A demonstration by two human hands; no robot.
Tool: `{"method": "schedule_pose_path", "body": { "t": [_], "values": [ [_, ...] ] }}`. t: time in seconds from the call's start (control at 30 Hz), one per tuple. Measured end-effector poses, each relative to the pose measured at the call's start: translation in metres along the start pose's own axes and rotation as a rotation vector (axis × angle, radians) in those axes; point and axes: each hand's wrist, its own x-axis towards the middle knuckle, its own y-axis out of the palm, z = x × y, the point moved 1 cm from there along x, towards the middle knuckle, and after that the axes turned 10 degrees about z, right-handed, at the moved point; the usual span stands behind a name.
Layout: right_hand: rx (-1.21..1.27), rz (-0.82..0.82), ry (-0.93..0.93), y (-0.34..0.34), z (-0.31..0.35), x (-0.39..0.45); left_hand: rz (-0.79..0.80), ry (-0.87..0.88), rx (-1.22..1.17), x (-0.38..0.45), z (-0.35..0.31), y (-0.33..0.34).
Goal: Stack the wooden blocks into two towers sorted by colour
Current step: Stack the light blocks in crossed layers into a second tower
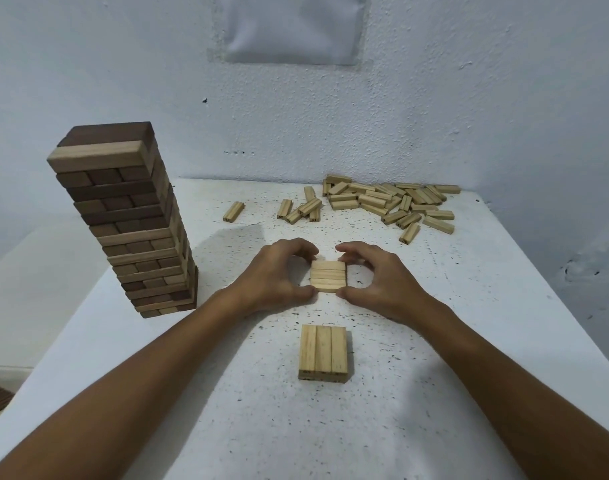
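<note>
1. The table [434, 393] was white with fine dark speckles; the wall [434, 98] behind was rough white plaster.
2. A tall tower [129, 220] of rectangular wooden blocks stood at the left, mixing dark brown and pale layers, with visible grain.
3. A loose pile [393, 202] of pale blocks lay at the far right, with a few strays [297, 209] and one single block [233, 212] nearer the centre.
4. Three pale blocks lay side by side as a flat layer [328, 276] at centre.
5. The left hand [275, 271] and right hand [375, 278] pinched this layer from opposite sides, fingers at the far edge, thumbs at the near edge.
6. A second three-block layer [323, 353] lay nearer the person, between the forearms, untouched.
</note>
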Motion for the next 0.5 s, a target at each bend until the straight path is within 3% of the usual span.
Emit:
{"method": "schedule_pose_path", "body": {
  "t": [0.5],
  "values": [
    [0.077, -0.037, -0.117, -0.003, 0.045, -0.042, -0.044, 0.169, -0.162, -0.048, -0.025, -0.013]
  ]
}}
